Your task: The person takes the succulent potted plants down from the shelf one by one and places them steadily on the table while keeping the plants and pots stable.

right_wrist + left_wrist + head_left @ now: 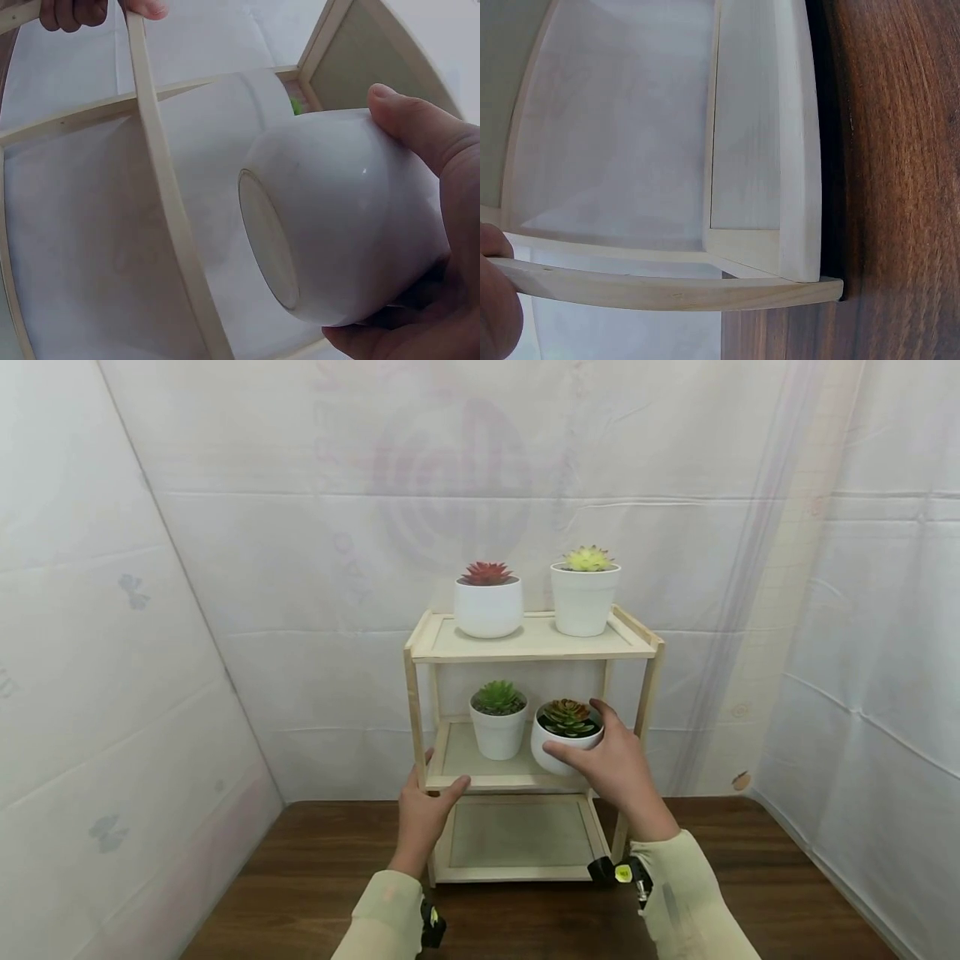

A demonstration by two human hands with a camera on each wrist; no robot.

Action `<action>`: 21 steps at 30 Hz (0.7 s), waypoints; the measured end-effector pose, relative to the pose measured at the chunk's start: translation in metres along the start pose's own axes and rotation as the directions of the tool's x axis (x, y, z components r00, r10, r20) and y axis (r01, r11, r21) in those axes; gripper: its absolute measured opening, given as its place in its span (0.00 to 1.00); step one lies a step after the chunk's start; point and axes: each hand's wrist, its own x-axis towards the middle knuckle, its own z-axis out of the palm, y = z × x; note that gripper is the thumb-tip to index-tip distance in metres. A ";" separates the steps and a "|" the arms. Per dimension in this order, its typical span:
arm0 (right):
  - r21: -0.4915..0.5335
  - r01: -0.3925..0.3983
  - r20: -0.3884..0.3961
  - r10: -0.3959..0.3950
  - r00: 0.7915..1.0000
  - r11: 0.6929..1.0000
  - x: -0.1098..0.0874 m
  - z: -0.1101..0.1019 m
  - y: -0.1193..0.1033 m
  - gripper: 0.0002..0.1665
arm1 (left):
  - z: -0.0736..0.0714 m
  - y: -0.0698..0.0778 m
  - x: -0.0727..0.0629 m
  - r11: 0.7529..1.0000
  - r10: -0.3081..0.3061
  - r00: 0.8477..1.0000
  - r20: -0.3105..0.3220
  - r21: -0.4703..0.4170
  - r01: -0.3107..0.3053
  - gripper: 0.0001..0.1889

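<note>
My right hand [618, 768] grips a rounded white pot [345, 217] by its sides, thumb on the near side and fingers round the far side. A dark green succulent with reddish tips [567, 718] sits in it. The pot overlaps the right front of the middle shelf [457, 752], and its round base shows in the right wrist view. My left hand [422, 818] holds the left front post of the wooden rack [675, 292] at middle-shelf height. To the left of the held pot, a white pot with a bright green succulent [498, 735] stands on that shelf.
On the top shelf [532, 647] stand a rounded white pot with a red succulent [488, 610] and a taller white pot with a yellow-green one [585, 602]. Below is the bottom shelf [521, 835]. The rack stands on a dark wooden table [300, 877], with pale sheeting [300, 568] around.
</note>
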 end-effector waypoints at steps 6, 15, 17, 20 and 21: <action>0.007 0.011 0.006 -0.011 1.000 1.000 -0.005 -0.005 -0.003 0.68 | 0.000 0.001 -0.001 1.000 -0.001 1.000 -0.002 0.002 0.001 0.46; -0.017 0.016 0.033 -0.015 0.999 1.000 -0.015 -0.013 -0.005 0.67 | 0.000 0.001 0.000 1.000 0.000 1.000 -0.002 -0.012 0.000 0.47; -0.019 0.020 0.036 -0.019 0.999 1.000 -0.017 -0.014 -0.005 0.66 | 0.000 0.001 0.000 1.000 -0.001 1.000 -0.004 -0.007 0.001 0.46; -0.028 0.029 0.040 -0.028 0.999 0.999 -0.020 -0.015 -0.005 0.65 | 0.000 0.001 0.000 1.000 -0.004 1.000 -0.004 0.000 0.004 0.46; -0.029 0.031 0.041 -0.030 0.999 0.999 -0.020 -0.016 -0.005 0.65 | 0.000 0.001 0.000 1.000 -0.004 1.000 -0.003 0.001 0.004 0.47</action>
